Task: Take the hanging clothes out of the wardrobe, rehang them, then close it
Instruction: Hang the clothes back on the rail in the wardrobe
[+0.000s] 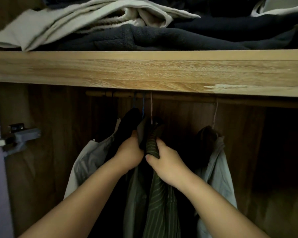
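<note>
My left hand (130, 154) grips the dark garment (127, 124); my right hand (165, 162) pinches the striped shirt (159, 203). Both hang from the rail (179, 97) under the shelf (144, 73), which holds folded clothes (110, 26).

Clothes hang on a rod (162, 97) in the open wardrobe (144, 73): green striped shirt (157, 200) in the middle, black top (127, 122) & pale shirt (86, 162) left, blue-grey shirt (218, 169) right.

Single head view — close, facing straight into the wardrobe (15, 169), just under its shelf (144, 73).
</note>
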### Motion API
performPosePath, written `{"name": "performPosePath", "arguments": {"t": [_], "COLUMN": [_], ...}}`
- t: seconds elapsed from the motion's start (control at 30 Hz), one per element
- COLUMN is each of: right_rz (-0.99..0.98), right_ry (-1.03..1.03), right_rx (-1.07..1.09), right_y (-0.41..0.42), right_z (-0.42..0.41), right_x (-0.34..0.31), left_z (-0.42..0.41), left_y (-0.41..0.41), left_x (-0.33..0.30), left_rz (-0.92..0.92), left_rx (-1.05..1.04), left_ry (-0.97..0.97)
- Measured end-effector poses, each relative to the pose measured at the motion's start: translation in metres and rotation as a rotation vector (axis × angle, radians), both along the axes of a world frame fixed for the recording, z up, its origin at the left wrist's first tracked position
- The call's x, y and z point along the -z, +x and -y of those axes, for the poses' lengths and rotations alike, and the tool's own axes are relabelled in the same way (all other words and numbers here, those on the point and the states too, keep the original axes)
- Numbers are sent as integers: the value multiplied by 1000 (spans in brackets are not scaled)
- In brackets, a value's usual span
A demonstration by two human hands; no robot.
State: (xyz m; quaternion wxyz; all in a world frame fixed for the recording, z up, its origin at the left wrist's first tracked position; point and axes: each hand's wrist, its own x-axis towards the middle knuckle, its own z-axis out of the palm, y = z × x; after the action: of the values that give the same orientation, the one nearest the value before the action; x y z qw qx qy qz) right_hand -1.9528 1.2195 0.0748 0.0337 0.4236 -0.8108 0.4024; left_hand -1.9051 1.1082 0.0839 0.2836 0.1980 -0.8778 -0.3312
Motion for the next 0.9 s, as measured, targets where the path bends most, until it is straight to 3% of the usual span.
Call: {"name": "performPosePath", "arguments": {"t": [0.07,0.17,0.2,0.27,0.33,0.4,0.63,0.9], "right_rz": [-107,-343,-335,-64,268,375,170,206], "right_ry": [-49,-107,-50,87,96,18,-118,3], "right_rx": [94,407,520,589,429,288,97,-59], "right_y": [4,4,-2,-17,-29,-34,-7,22], "right_z": [-24,-83,-104,-135,-142,-134,-66,-10], "right_x": [-5,-13,-12,-4,10,25,27,19], "left_z": [-10,-22,-26,-32,-39,-45,-56,-63], "left_y": [12,32,38,48,57,66,100,138], "left_x": [0,6,9,16,23,29,54,62], "left_rz": [-57,-109,-122,-152,-165,-157,-116,-38], "left_rx": [54,73,65,79,111,147,93,-17], "left_ry": [51,85,100,164,252,310,368,360]}}
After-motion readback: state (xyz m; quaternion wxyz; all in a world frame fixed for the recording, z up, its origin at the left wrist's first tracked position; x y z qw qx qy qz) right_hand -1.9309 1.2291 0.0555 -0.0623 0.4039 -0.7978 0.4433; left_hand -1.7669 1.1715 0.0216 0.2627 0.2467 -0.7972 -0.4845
